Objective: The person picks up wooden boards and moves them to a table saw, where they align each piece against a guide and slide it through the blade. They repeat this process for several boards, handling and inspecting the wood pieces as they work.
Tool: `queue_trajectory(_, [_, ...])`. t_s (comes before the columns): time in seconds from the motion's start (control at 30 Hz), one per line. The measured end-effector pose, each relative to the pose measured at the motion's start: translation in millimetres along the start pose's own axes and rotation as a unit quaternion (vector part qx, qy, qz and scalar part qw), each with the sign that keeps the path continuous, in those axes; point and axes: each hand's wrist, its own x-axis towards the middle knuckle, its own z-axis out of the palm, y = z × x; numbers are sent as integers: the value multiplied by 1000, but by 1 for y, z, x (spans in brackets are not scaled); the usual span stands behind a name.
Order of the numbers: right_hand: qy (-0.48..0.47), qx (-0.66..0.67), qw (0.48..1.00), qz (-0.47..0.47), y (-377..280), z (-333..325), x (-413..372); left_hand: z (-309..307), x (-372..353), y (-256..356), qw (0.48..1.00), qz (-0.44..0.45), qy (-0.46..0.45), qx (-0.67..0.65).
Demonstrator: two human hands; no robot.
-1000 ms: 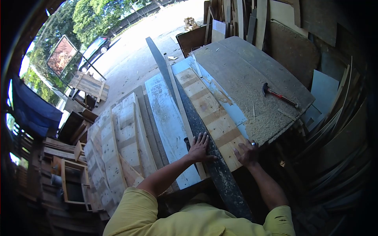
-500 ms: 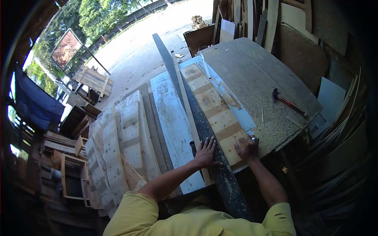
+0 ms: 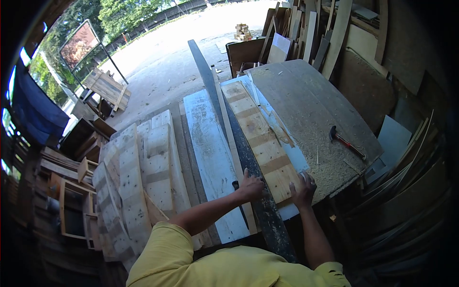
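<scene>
My left hand point(image 3: 251, 187) rests over the long dark board point(image 3: 270, 220), its fingers mostly curled and one digit pointing forward. Whether anything is inside the curl is hidden. A narrow wooden strip point(image 3: 228, 126) runs along the dark board's left side, and a small black object point(image 3: 235, 184) shows just left of my left hand. My right hand point(image 3: 304, 190), with a ring on one finger, grips the near right corner of a pale wooden plank point(image 3: 260, 134) with darker bands. That plank lies lengthwise beside the dark board.
A worn light-blue board point(image 3: 205, 138) lies left of the strip. Several banded wooden panels point(image 3: 158, 153) are stacked farther left. On the right, a hammer point(image 3: 346, 143) lies on the sawdust-strewn tabletop point(image 3: 306, 93). Leaning boards point(image 3: 363, 81) crowd the right side.
My left hand's fingers, spread flat before, are now curled with one digit raised. The right hand stays at the plank's near end. The whole view has shifted slightly.
</scene>
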Motion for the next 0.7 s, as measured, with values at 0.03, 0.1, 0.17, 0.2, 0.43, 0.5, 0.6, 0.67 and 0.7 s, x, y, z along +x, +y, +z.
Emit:
queue_trajectory(0.03, [4,20,996,92,-5,-11,-13,-12,3,-6,998,-22,60,12])
queue_trajectory(0.1, [-38,174,935,307,6,0,-53,-22,36,-37,991,-43,124,-19])
queue_trajectory(0.17, [-134,333,797,485,-1,-2,-68,-20,79,-64,980,-53,192,-16])
queue_trajectory(0.2, [-129,330,798,488,-16,-6,-64,-19,96,-73,965,-69,253,-13])
queue_trajectory(0.43, [-141,353,832,404,-20,16,-70,-23,131,-84,975,-111,190,-33])
queue_trajectory(0.5, [-145,387,812,412,-22,11,-64,-20,132,-88,972,-107,203,-46])
queue_trajectory(0.6, [-148,438,787,408,-28,9,-58,-25,128,-92,969,-102,213,-68])
queue_trajectory(0.67, [-148,453,781,405,-25,16,-54,-28,132,-99,968,-103,223,-59])
queue_trajectory(0.7, [-143,462,775,407,-29,16,-47,-29,134,-101,966,-108,227,-55])
